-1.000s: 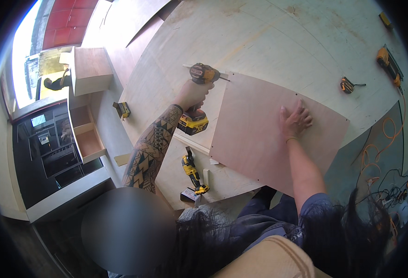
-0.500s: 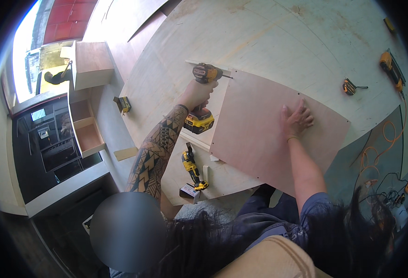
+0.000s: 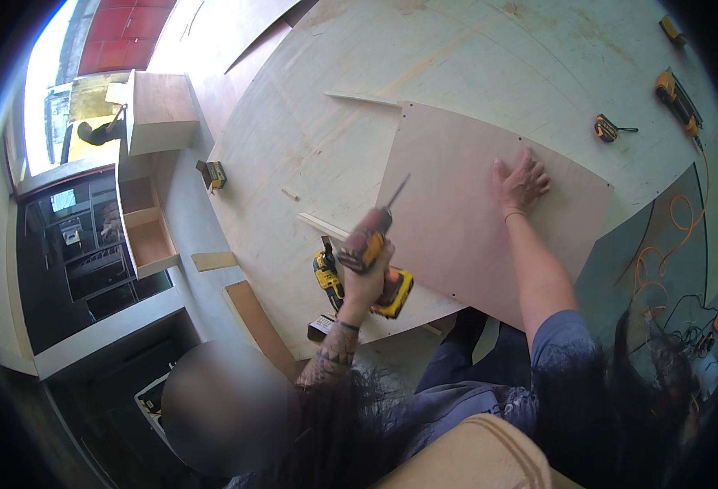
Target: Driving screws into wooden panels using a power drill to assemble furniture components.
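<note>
My left hand [image 3: 364, 287], on the tattooed arm, is closed round the grip of a yellow and black cordless drill [image 3: 364, 243]. The drill is tilted, its long bit pointing up and away over the left part of a thin pinkish plywood panel [image 3: 448, 204]. Small dark dots, like screw heads or holes, run along the panel's edges. On the panel's right half my right hand [image 3: 524, 184] lies flat with its fingers stretched out. Pale wooden strips [image 3: 363, 99] stick out from the panel's left side. Partly behind the drill lies a yellow and black power tool [image 3: 324, 273].
The large pale worktable [image 3: 293, 155] bears a tape measure [image 3: 607, 128], a nail gun [image 3: 678, 102] with an orange hose [image 3: 682, 213], and a small yellow and black item [image 3: 212, 175] at its left edge. Wooden cabinets [image 3: 163, 114] stand further left. A person [image 3: 98, 132] is in the far left background.
My left hand has brought the drill from the panel's far left corner back toward me, and its bit has swung upward off the corner. My right hand stays on the panel.
</note>
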`<act>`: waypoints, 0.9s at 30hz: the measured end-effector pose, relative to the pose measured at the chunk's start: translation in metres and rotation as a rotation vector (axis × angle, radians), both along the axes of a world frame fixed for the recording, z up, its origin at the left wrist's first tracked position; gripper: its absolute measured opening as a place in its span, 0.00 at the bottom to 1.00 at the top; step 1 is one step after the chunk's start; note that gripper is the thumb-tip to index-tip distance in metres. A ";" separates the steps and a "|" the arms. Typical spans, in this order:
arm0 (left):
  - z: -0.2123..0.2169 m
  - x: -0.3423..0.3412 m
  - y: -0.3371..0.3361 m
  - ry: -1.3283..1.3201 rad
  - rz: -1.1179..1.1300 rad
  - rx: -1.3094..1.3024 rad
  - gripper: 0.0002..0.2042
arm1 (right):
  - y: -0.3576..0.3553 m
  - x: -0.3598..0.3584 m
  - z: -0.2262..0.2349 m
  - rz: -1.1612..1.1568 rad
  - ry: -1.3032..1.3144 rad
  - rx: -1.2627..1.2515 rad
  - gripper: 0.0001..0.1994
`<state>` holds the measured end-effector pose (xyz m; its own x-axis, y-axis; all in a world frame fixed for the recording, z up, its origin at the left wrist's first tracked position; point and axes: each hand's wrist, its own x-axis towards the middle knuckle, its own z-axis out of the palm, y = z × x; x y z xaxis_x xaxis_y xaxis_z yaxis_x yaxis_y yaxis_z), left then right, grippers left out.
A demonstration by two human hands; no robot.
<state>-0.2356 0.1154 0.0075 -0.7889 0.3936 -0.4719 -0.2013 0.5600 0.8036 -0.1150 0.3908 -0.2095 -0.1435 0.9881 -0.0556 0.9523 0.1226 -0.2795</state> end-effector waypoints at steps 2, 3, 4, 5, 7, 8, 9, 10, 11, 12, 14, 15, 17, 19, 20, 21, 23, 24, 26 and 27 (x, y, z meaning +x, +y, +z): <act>-0.003 0.051 -0.058 -0.070 -0.073 -0.075 0.11 | -0.005 0.003 0.002 -0.004 0.022 0.004 0.39; -0.010 0.075 -0.090 -0.025 -0.123 -0.024 0.14 | -0.005 0.009 -0.004 0.070 0.111 0.078 0.35; -0.003 0.099 -0.107 -0.050 -0.166 -0.087 0.18 | -0.003 0.024 -0.013 0.132 0.184 0.157 0.30; 0.001 0.118 -0.129 0.011 -0.247 -0.143 0.23 | -0.003 0.035 -0.016 0.120 0.182 0.174 0.30; -0.001 0.148 -0.183 -0.054 -0.322 -0.238 0.31 | -0.008 0.064 -0.018 0.070 0.384 -0.020 0.19; 0.015 0.156 -0.188 -0.075 -0.367 -0.216 0.31 | -0.017 0.089 -0.025 0.001 0.490 -0.061 0.16; 0.030 0.164 -0.194 -0.091 -0.398 -0.343 0.31 | -0.026 0.111 -0.030 -0.057 0.605 -0.097 0.14; 0.040 0.172 -0.202 -0.104 -0.427 -0.473 0.32 | -0.047 0.131 -0.030 -0.103 0.632 -0.211 0.12; 0.046 0.178 -0.215 -0.113 -0.452 -0.459 0.32 | -0.075 0.143 -0.020 -0.144 0.667 -0.332 0.12; 0.043 0.182 -0.230 -0.062 -0.469 -0.465 0.31 | -0.102 0.155 0.001 -0.270 0.748 -0.595 0.11; 0.045 0.182 -0.236 -0.008 -0.535 -0.435 0.30 | -0.144 0.203 0.037 -0.435 0.912 -0.886 0.10; 0.047 0.178 -0.228 -0.020 -0.561 -0.415 0.29 | -0.164 0.228 0.043 -0.469 0.995 -0.926 0.08; 0.047 0.177 -0.217 0.037 -0.546 -0.213 0.27 | -0.200 0.256 0.067 -0.539 1.065 -0.943 0.07; 0.047 0.173 -0.203 0.060 -0.612 -0.194 0.26 | -0.211 0.270 0.090 -0.597 1.137 -0.971 0.07; 0.050 0.171 -0.191 0.083 -0.666 -0.188 0.26 | -0.213 0.278 0.101 -0.602 1.165 -1.026 0.07; 0.052 0.171 -0.178 0.083 -0.683 -0.184 0.26 | -0.214 0.284 0.111 -0.604 1.193 -1.086 0.08; 0.059 0.174 -0.142 0.162 -0.787 -0.155 0.23 | -0.201 0.296 0.109 -0.494 1.043 -0.993 0.08; 0.063 0.177 -0.124 0.157 -0.809 -0.155 0.23 | -0.193 0.302 0.104 -0.377 0.880 -0.915 0.08; 0.070 0.184 -0.094 0.052 -0.826 -0.213 0.23 | -0.172 0.299 0.097 -0.449 0.991 -0.962 0.08; 0.073 0.191 -0.081 0.066 -0.807 -0.146 0.22 | -0.161 0.295 0.097 -0.534 1.203 -1.009 0.08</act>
